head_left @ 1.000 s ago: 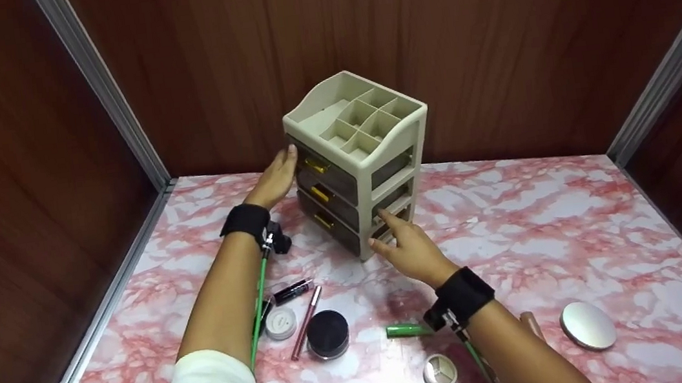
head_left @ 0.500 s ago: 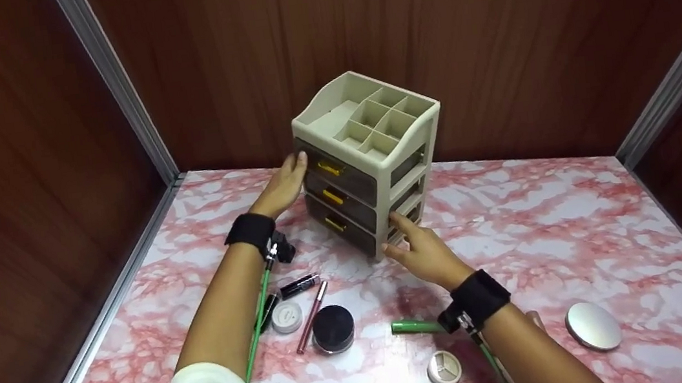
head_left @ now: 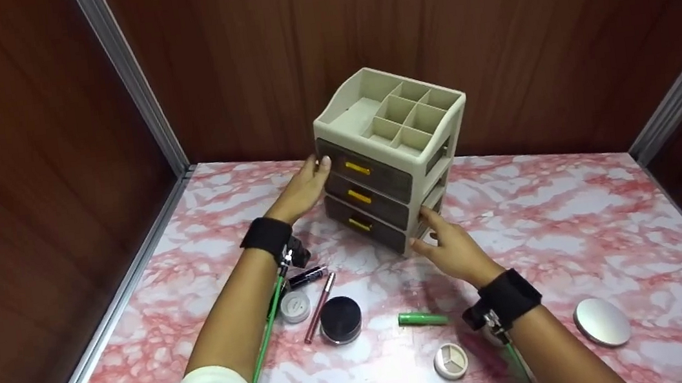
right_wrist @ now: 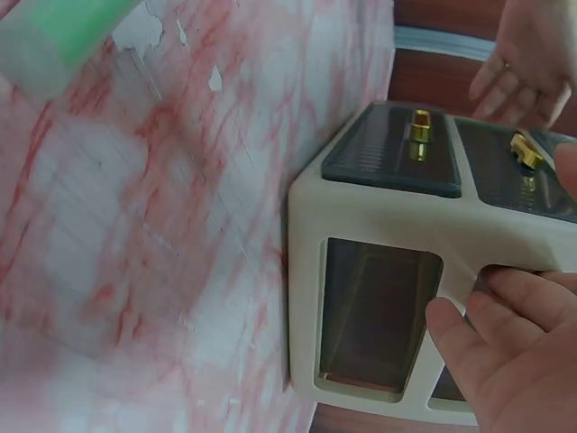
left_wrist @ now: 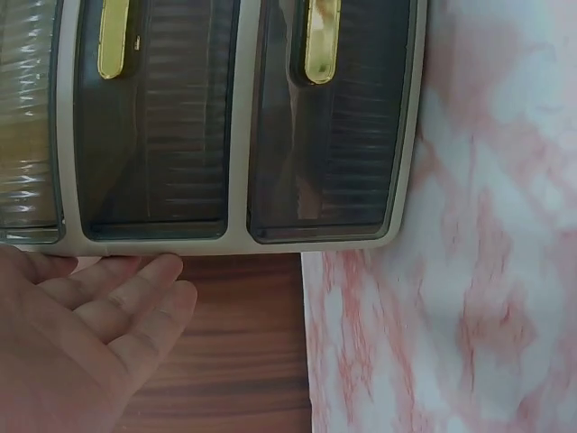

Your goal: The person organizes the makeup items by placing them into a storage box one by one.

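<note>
In the head view, a cream three-drawer makeup organizer (head_left: 417,168) with smoky drawer fronts and gold handles stands angled on the table. Its divided top compartments hold nothing. My left hand (head_left: 302,191) is at its left side, thumb by the top drawer's edge; the left wrist view shows the fingers (left_wrist: 144,311) fairly straight along the side. My right hand (head_left: 456,252) rests on the right side near the front corner. The right wrist view has those fingers (right_wrist: 460,338) lightly bent against the frame of the side openings.
Makeup lies on the marbled table: a black-lidded jar (head_left: 340,320), a white-lidded pot (head_left: 295,306), a black tube (head_left: 308,277), a slim pink tube (head_left: 319,308), a green tube (head_left: 422,319), a sectioned round pan (head_left: 451,361) and a silver compact (head_left: 602,322). Wood-look panels stand behind and beside.
The organizer has turned so its drawer fronts face me more, both hands moving along with it. The whole head view has shifted, carrying the tabletop items rightward.
</note>
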### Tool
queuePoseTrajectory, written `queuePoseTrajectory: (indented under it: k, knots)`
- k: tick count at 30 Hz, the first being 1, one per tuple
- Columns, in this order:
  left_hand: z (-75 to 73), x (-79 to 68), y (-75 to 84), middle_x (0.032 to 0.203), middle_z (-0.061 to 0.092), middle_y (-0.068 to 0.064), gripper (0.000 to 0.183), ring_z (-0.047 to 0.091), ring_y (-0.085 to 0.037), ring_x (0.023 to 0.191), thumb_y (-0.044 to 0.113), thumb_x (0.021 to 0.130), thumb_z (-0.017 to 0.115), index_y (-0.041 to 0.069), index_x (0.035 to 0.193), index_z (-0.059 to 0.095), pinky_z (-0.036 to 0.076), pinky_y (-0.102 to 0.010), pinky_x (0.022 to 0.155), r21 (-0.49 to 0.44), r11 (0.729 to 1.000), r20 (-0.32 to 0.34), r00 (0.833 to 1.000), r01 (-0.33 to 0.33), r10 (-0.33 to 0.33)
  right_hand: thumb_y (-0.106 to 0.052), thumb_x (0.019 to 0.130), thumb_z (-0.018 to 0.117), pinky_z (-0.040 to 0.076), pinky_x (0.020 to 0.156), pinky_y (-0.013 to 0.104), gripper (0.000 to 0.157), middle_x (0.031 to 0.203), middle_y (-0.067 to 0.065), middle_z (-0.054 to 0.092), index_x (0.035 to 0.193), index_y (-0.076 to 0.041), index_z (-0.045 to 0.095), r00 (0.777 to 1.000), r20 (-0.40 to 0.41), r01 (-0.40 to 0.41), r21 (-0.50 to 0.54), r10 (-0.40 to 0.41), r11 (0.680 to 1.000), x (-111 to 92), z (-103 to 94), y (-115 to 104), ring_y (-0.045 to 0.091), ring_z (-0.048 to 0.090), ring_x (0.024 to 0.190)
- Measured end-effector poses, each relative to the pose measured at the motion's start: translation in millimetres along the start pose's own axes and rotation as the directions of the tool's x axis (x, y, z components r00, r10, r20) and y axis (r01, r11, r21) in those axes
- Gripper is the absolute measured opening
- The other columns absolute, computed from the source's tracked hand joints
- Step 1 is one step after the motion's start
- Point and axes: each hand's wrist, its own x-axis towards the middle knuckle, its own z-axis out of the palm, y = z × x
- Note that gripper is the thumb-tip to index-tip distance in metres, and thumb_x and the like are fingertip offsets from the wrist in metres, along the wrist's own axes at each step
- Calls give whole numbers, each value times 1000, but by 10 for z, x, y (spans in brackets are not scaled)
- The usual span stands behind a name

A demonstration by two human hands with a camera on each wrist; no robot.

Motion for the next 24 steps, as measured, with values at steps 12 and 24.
queuePoseTrajectory:
  k: [12,24]
  knots:
    - [184,-206,45,159,19,-14,77,26,-28,141,62,99,26,13,157,13,18,-40,115,12,999,-9,999,-48,48,-24,96,64,39,103,50,72,149,21,37,152,-1,25,1000,-11,0,132,1,991,-104,-58,159,41,46,126]
    - [339,-396,126,150,37,-15,70,39,-26,134,60,100,32,17,154,25,29,-41,111,44,991,-64,989,-129,132,-17,97,62,41,102,46,61,145,20,43,149,-2,33,994,-101,49,182,-31,982,-164,-145,213,30,43,132]
